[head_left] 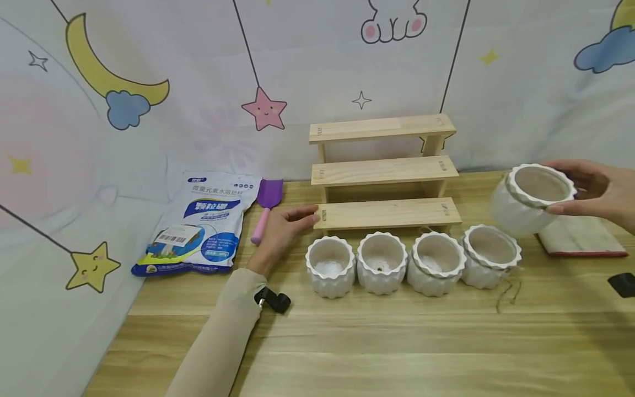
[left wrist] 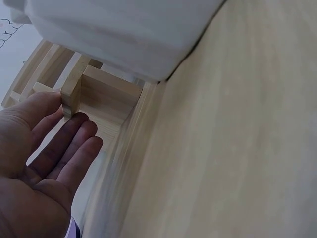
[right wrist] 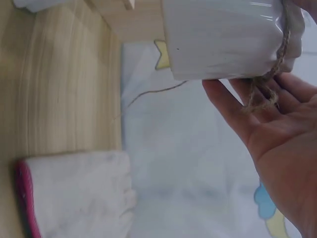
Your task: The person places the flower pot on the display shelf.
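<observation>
My right hand (head_left: 602,190) grips a white ceramic flower pot (head_left: 528,204) by its scalloped rim, raised above the table's right side. Twine is tied round its neck, with loose ends hanging in the right wrist view. At the left end of the lowest board of a three-step wooden plant stand (head_left: 387,214), my left hand (head_left: 283,231) pinches the board, thumb on one face and fingers at its underside in the left wrist view. Several matching pots (head_left: 382,275) stand in a row in front of the stand; the rightmost pot (head_left: 488,270) has twine trailing onto the table.
A blue and white bag (head_left: 203,220) lies at the left, with a purple scoop (head_left: 270,194) next to it, its pink handle partly behind my left hand. A folded whitish cloth (head_left: 582,238) with a red edge lies at the right. A printed curtain (head_left: 317,60) hangs behind.
</observation>
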`<action>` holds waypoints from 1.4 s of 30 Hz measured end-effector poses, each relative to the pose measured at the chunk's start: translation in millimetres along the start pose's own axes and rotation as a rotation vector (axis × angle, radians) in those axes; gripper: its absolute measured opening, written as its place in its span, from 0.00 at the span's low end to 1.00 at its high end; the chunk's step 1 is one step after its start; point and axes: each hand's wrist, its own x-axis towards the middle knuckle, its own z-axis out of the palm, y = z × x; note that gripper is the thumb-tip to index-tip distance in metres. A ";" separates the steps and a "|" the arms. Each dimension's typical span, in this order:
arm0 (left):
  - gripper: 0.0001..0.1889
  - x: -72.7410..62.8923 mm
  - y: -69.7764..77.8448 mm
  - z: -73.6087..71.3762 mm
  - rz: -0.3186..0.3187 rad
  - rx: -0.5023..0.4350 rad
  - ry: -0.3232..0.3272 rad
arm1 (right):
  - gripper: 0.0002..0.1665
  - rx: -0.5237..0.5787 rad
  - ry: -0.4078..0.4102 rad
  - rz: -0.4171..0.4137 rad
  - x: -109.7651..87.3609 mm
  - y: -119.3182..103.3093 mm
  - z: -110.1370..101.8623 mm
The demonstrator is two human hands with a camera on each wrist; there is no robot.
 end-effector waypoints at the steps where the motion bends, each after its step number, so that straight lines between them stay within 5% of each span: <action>1: 0.18 0.1 -0.1 -0.2 -0.001 -0.001 0.001 | 0.44 -0.041 -0.018 0.017 3.0 -5.0 0.6; 13: 0.18 0.5 -2.5 -2.0 0.018 0.043 -0.003 | 0.44 -0.087 -0.048 0.013 40.1 -63.6 18.3; 20: 0.18 1.4 -4.3 -2.6 0.024 0.059 -0.001 | 0.41 0.011 -0.071 -0.025 67.1 -90.1 26.9; 30: 0.17 1.0 -2.1 -1.5 0.030 0.057 -0.002 | 0.41 0.014 -0.105 -0.002 97.4 -122.0 40.5; 42: 0.17 -0.8 -1.6 -1.1 0.030 0.061 0.002 | 0.38 0.239 -0.098 -0.042 143.3 -157.3 73.5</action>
